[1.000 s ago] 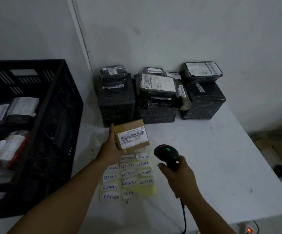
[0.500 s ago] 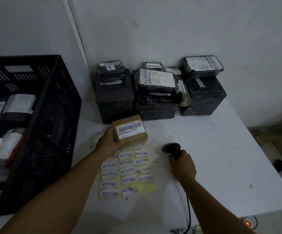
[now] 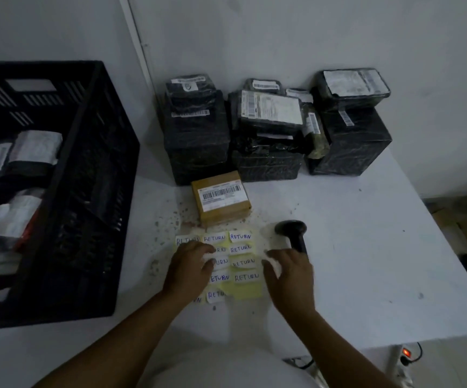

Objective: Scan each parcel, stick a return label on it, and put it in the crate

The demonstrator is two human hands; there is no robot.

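A small brown parcel [image 3: 221, 198] with a white barcode label lies on the white table [image 3: 366, 261], free of both hands. In front of it lies a yellow sheet of white RETURN labels [image 3: 240, 264]. My left hand [image 3: 191, 263] rests on the sheet's left side, fingers spread over the labels. My right hand [image 3: 288, 273] hovers at the sheet's right edge with relaxed fingers and holds nothing. The black scanner [image 3: 292, 231] lies on the table just beyond my right hand. The black crate [image 3: 92, 191] stands at the left with several wrapped parcels inside.
Several black-wrapped parcels [image 3: 268, 130] are stacked against the back wall behind the brown parcel. The scanner cable hangs over the table's front edge toward a power strip [image 3: 405, 357] on the floor. Crumbs dot the table around the brown parcel.
My left hand let go of the brown parcel, which now lies on the table, and came down onto the label sheet. My right hand released the scanner and moved toward the sheet.
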